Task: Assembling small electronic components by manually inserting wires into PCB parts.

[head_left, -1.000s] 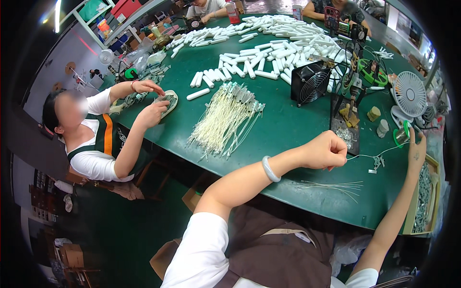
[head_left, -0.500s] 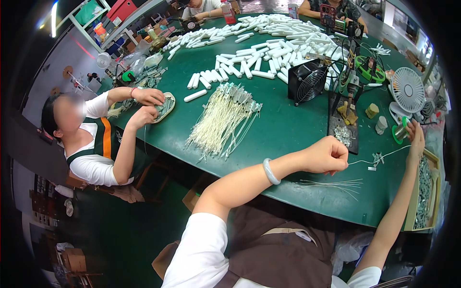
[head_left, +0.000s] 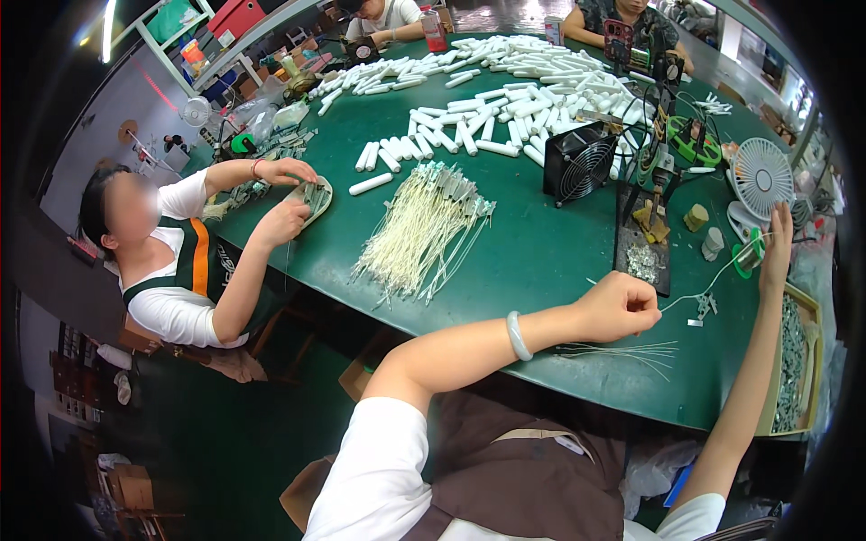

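My left hand (head_left: 618,307) is closed, low over the green table, and pinches a thin white wire (head_left: 693,297). A short end of the wire shows past the far side of this fist. From the fist the wire curves up and right to my right hand (head_left: 778,251), which is raised beside the small white fan. There the wire meets the thumb side, with the fingers long and close together; their exact grip is partly hidden. Just left of that hand stands a green spool of solder (head_left: 748,253). Several loose wires (head_left: 627,350) lie below my left hand.
Small metal pieces (head_left: 695,322) lie between my hands. A soldering stand (head_left: 651,225) and black fan (head_left: 579,165) are beyond, near many white tubes (head_left: 532,77). A wired bundle of boards (head_left: 419,234) lies left. A parts box (head_left: 794,361) sits right. A co-worker (head_left: 171,261) handles small parts.
My right hand has risen a little, its fingers straighter, and the wire now meets it higher up. My left fist has shifted slightly right and away. The co-worker's hands have moved over their tray.
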Available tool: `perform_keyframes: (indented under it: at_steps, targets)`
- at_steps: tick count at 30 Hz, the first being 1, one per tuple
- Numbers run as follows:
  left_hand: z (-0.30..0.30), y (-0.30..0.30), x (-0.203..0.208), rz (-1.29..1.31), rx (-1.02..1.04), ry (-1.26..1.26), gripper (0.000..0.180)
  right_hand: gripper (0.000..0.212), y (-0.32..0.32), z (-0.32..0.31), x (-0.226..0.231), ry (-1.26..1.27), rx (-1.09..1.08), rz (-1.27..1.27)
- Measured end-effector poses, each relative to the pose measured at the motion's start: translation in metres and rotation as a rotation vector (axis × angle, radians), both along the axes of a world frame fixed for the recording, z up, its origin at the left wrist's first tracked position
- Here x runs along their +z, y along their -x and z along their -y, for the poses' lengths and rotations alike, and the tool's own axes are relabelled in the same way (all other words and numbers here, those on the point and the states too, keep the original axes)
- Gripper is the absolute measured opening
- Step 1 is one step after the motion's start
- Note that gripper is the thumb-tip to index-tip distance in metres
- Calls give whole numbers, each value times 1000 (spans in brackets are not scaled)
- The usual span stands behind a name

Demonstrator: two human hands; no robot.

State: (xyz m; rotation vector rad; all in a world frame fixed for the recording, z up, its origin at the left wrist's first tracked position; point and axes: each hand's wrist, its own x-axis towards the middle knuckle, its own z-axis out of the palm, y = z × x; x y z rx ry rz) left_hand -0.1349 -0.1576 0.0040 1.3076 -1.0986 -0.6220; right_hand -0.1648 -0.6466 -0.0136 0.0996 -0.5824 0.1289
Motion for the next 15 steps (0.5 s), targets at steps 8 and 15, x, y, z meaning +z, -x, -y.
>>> perform_keyframes:
  at_steps: [8,15]
  targets:
    - [-2,2,0,-55,103,36,19,49,18,-51,23,812,-1332,-434]
    - [-10,6,12,69,-15,26,20,33,114,-58,28,1309,-2118,-816]
